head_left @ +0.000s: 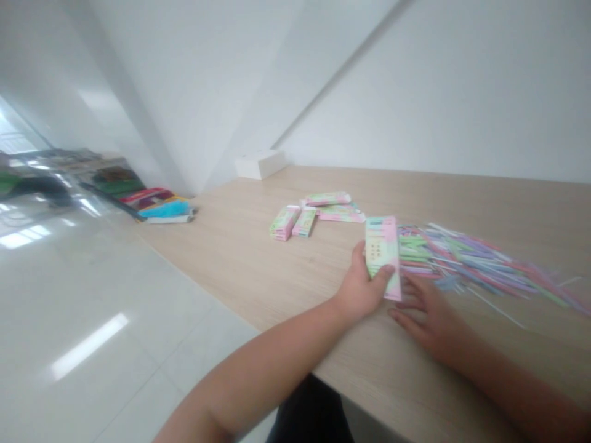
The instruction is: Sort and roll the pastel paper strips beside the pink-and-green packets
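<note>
My left hand [364,286] grips a flat pink and green box [382,249] with printing on its face, the thumb lying across the front. The box is tilted up above the table. Close to its lower right edge is my right hand [425,314], its fingers apart and slightly curled, with nothing visible in them. Behind and to the right of it lies a loose heap of thin coloured sticks [475,261], like straws, in green, pink, purple, blue and white. Part of the heap is hidden by the box and my right hand.
More pink and green boxes [285,223] are stacked left of my hands, with others [329,199] lying behind them. A white box [261,164] stands by the wall. Coloured packets [166,209] sit at the far left. The wooden table's [221,252] left edge drops to a shiny floor.
</note>
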Demonstrator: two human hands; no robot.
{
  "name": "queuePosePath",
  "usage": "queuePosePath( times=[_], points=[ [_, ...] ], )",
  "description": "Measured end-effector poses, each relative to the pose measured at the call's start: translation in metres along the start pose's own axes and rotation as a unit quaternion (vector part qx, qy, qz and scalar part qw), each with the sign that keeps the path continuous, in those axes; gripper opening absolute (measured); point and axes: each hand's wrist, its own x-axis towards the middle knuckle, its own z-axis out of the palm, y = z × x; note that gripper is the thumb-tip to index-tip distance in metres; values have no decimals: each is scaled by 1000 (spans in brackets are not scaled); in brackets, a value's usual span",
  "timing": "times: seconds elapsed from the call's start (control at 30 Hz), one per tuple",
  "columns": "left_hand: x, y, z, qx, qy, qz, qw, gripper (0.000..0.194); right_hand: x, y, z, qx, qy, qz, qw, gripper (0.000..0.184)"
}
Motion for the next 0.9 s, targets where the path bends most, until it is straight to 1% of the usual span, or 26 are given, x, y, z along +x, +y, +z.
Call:
queuePosePath(
  times=[0.1,0.17,0.23,0.27,0.33,0.4,0.43,0.47,0.53,0.57,0.63,0.67,0.7,0.73,0.77,0.8,0.83,0.87,0.9],
  points=[
    [-8,8,-2,25,-29,27,999,75,3,-1,-4,-99,-7,-74,992,53],
    [-11,12,-1,28,-56,2,998,78,3,-2,-7,-148,-19,-111,982,47],
    [-7,14,-4,13,-66,-41,997,79,2,-3,-9,-167,-26,-123,978,51],
    [-2,15,-8,10,-57,-56,997,78,2,-3,-9,-164,-26,-121,979,56],
    [14,16,-23,38,1,-66,997,76,1,-3,-9,-145,-28,-111,983,64],
    [35,16,-44,123,79,-40,988,70,1,-2,-7,-126,-39,-107,985,66],
    [46,16,-56,167,103,-28,980,70,2,-2,-6,-124,-48,-111,985,65],
    [57,16,-68,195,119,-32,973,68,3,-2,-4,-126,-57,-115,984,65],
    [77,14,-91,211,139,-63,966,63,4,-1,-2,-138,-75,-118,980,67],
    [86,14,-104,223,160,-67,959,63,5,-1,-2,-145,-81,-116,979,69],
    [104,12,-131,282,208,-64,934,62,6,-1,-1,-156,-91,-108,978,71],
    [112,11,-146,320,225,-51,919,59,6,-1,0,-158,-92,-105,977,72],
    [119,11,-162,366,228,-34,901,58,6,-1,0,-158,-93,-102,978,72],
    [126,10,-179,420,219,-28,880,60,6,-2,0,-157,-94,-99,978,72],
    [131,8,-195,476,203,-35,855,63,6,-3,0,-154,-96,-95,979,71],
    [135,5,-211,531,174,-68,826,63,6,-4,0,-152,-99,-90,979,70],
    [138,1,-224,577,125,-121,798,62,7,-4,-1,-149,-102,-84,980,69],
    [140,-3,-235,586,103,-152,790,57,7,-5,-1,-147,-103,-78,981,68],
    [141,-8,-244,589,96,-169,784,54,7,-5,-1,-145,-102,-73,981,67]
  ],
)
